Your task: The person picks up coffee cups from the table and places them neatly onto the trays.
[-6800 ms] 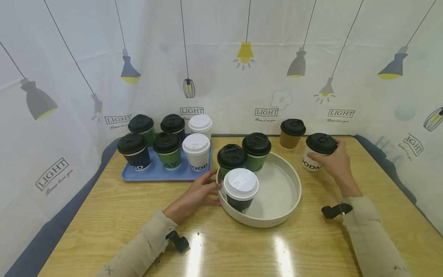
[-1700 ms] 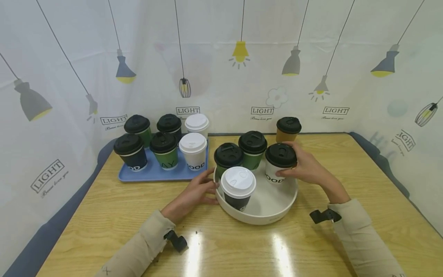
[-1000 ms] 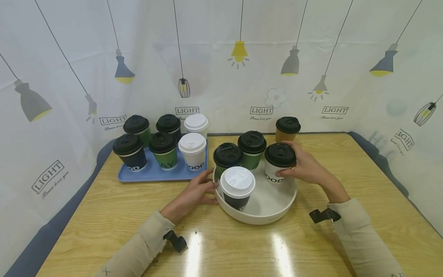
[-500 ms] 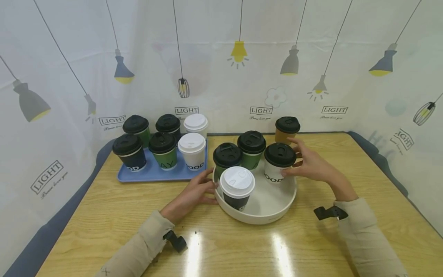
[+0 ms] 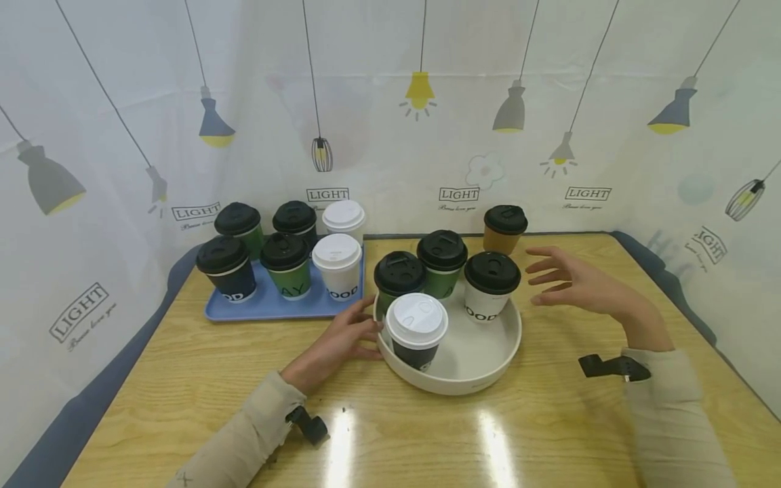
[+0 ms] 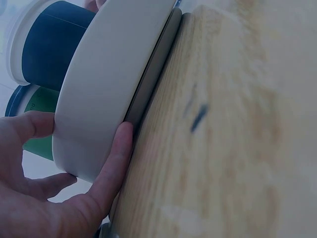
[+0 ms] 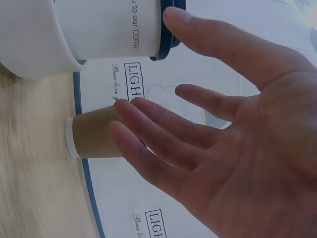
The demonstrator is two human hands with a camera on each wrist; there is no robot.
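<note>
In the head view, my left hand [image 5: 342, 339] rests against the outer left wall of a round cream tray [image 5: 476, 386]. The left wrist view shows its spread fingers touching the tray's wall and lower edge. Upright in the tray stand two green coffee cups with black lids [image 5: 442, 251] [image 5: 399, 274], a dark cup with a white lid [image 5: 417, 332] and a white cup with a black lid [image 5: 488, 298]. My right hand [image 5: 579, 281] hangs right of the white cup, fingers spread and apart from it, holding nothing. Behind, a brown cup with a black lid [image 5: 504, 230] stands on the table.
On the left, a blue rectangular tray [image 5: 274, 312] carries several lidded cups in two rows, such as a white cup [image 5: 338, 268] and a dark blue cup [image 5: 232, 271]. A curtain [image 5: 390, 102] printed with lamps closes off the table's [image 5: 201, 379] back and sides.
My right hand carried the white black-lidded cup from the table into the round tray, then let go and drew back right. My left hand has stayed at the tray's side.
</note>
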